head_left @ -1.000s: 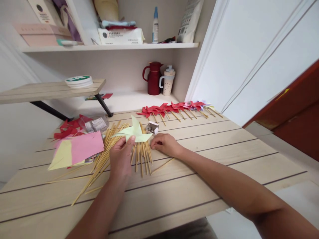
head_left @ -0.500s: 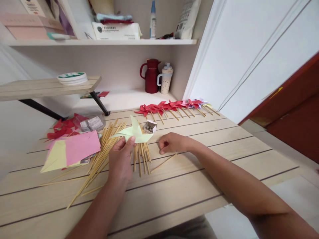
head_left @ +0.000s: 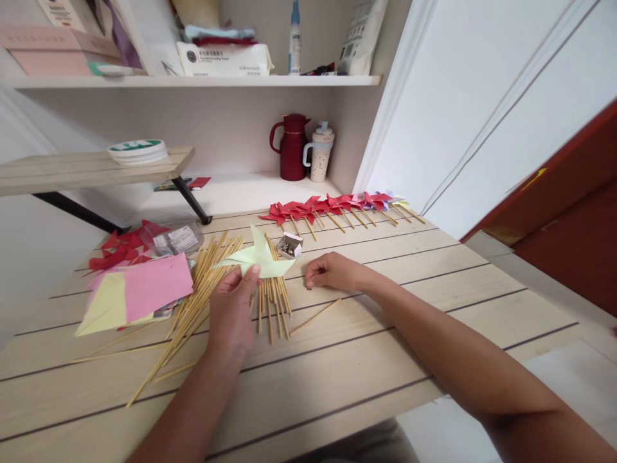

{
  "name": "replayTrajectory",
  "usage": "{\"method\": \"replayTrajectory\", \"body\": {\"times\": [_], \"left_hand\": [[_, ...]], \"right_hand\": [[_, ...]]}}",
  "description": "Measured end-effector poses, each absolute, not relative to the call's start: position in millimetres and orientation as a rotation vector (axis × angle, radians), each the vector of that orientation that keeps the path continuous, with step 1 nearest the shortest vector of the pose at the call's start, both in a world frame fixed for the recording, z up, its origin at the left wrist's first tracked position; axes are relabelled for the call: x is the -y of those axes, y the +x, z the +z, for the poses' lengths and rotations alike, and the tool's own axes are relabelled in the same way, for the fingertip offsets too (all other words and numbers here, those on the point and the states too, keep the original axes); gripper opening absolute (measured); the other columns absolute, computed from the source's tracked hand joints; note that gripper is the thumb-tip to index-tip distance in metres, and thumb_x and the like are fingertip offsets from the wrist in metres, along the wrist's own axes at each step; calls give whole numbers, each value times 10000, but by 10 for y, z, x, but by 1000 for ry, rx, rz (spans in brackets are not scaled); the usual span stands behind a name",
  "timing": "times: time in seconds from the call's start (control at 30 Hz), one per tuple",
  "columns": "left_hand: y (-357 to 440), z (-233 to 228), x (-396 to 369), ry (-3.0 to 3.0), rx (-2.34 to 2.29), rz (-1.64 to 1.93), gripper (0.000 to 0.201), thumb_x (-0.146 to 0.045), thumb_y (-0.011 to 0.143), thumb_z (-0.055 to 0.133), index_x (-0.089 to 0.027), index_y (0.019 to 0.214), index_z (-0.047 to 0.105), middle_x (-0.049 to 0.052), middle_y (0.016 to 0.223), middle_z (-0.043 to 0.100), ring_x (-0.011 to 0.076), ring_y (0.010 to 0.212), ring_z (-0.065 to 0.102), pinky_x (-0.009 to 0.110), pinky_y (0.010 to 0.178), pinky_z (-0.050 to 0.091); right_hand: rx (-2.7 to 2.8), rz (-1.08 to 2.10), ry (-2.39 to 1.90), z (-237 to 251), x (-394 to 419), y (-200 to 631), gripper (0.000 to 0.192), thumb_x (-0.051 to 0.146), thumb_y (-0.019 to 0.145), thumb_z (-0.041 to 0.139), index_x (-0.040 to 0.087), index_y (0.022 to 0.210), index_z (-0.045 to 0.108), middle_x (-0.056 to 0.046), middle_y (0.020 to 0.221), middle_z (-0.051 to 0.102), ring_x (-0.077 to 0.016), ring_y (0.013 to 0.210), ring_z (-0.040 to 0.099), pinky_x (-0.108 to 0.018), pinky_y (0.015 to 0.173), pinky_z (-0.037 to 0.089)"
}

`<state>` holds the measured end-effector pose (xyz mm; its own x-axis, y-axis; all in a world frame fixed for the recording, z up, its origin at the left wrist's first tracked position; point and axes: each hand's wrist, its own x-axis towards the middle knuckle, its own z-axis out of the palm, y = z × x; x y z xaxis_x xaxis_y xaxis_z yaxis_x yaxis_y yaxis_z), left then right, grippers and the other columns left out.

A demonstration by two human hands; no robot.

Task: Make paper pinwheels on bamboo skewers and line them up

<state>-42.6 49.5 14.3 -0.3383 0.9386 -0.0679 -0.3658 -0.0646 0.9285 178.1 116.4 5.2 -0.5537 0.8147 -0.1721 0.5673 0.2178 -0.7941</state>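
My left hand (head_left: 234, 302) pinches a pale green paper pinwheel (head_left: 263, 262) between thumb and fingers, above a bundle of wooden sticks (head_left: 274, 302). To its right, my right hand (head_left: 330, 271) is low over the table with its fingertips drawn together. A tiny dark thing shows just below those fingertips, too small to name. Close by, a small open box (head_left: 290, 245) holds shiny metal pins. One loose stick (head_left: 315, 317) lies on the tabletop in front of my right hand. More long sticks (head_left: 193, 302) are spread left of my left hand.
Finished red pinwheels (head_left: 308, 209) on sticks line the table's back edge. Pink paper (head_left: 159, 286) and yellow paper (head_left: 103, 302) lie at left, near red paper pieces (head_left: 125, 247). Behind stand a dark red jug (head_left: 293, 148), a speckled cup (head_left: 320, 154) and a small raised wooden shelf (head_left: 178, 159).
My right hand's fingers have shifted slightly and lifted a little, and a tiny dark thing now shows under them. The left hand still holds the pinwheel in the same place.
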Motion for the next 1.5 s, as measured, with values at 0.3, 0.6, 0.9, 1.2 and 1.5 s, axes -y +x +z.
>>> {"method": "replayTrajectory", "body": {"times": [0.3, 0.6, 0.9, 1.2, 1.5], "left_hand": [[-433, 131, -500, 741, -1150, 1606, 246, -301, 620, 867, -176, 802, 758, -25, 775, 661, 84, 660, 509, 223, 657, 406], [-434, 132, -501, 729, -1154, 1609, 234, -297, 620, 870, -169, 771, 746, -25, 748, 639, 89, 658, 499, 228, 666, 418], [-433, 136, -501, 730, -1133, 1611, 230, -281, 618, 869, -167, 776, 747, -26, 762, 644, 87, 661, 506, 223, 654, 414], [-429, 134, -500, 750, -1096, 1595, 210, -285, 636, 866, -166, 763, 749, -8, 798, 674, 101, 735, 556, 220, 697, 441], [-411, 170, -489, 687, -1098, 1558, 294, -293, 577, 899, -177, 811, 764, -9, 806, 677, 94, 710, 549, 214, 651, 447]], "right_hand": [[2133, 1223, -1246, -14, -1185, 1850, 107, 244, 783, 660, 175, 843, 716, -1, 757, 675, -136, 694, 562, -250, 659, 409], [2137, 1154, -1261, -71, -1128, 1832, 152, 311, 745, 753, 185, 828, 729, -16, 777, 725, -156, 720, 625, -259, 674, 442], [2145, 1047, -1298, -75, -1127, 1804, 123, 268, 814, 645, 183, 801, 733, -14, 779, 723, -151, 716, 614, -256, 676, 438], [2118, 1005, -1352, -84, -1075, 1675, 67, 235, 783, 705, 189, 797, 751, -17, 793, 745, -149, 710, 632, -254, 673, 444], [2217, 1096, -1380, 35, -1130, 1709, 116, 182, 796, 631, 184, 778, 745, -6, 791, 741, -156, 732, 613, -259, 688, 418]]}}
